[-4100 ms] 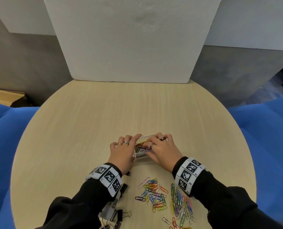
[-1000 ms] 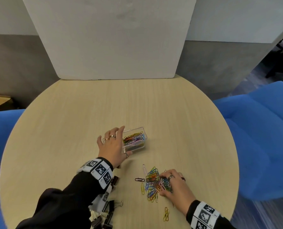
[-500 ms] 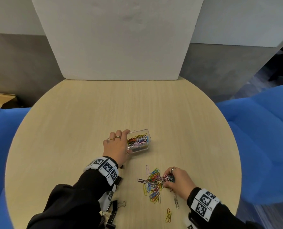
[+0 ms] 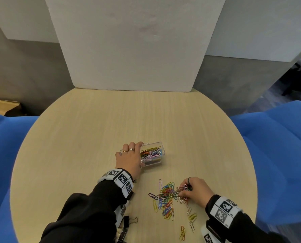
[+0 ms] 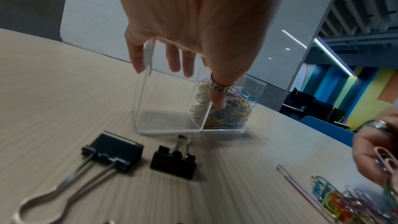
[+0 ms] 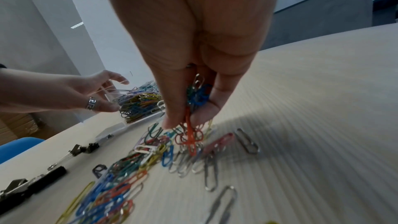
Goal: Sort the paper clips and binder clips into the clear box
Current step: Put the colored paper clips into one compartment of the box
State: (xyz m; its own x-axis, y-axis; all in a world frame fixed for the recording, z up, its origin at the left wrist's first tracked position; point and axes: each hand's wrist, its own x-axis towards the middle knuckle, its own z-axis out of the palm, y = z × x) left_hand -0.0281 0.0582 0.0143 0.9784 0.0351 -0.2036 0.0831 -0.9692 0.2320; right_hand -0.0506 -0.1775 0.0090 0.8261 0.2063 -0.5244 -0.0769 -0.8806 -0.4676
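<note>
A clear box [image 4: 161,146] with two compartments stands mid-table; its right compartment holds coloured paper clips [image 4: 151,153], and its left one [image 5: 163,117] is empty. My left hand [image 4: 131,156] grips the box's left end, fingers over the rim and thumb [image 5: 217,98] on the near wall. A loose pile of paper clips [image 4: 167,199] lies nearer me. My right hand [image 4: 196,192] pinches a bunch of these clips [image 6: 194,98] at the pile's right edge. Black binder clips [image 5: 172,157] [image 5: 112,149] lie just in front of the box, under my left forearm.
The round wooden table [image 4: 93,128] has a white foam board [image 4: 132,50] standing at its far edge. Blue chairs [image 4: 277,137] flank it. A few stray paper clips [image 4: 182,232] lie by the near edge, and another binder clip [image 4: 128,221] lies beside my left sleeve.
My right hand left the box, went down to the loose pile and has closed its fingers on a bunch of clips. The left hand has stayed on the box.
</note>
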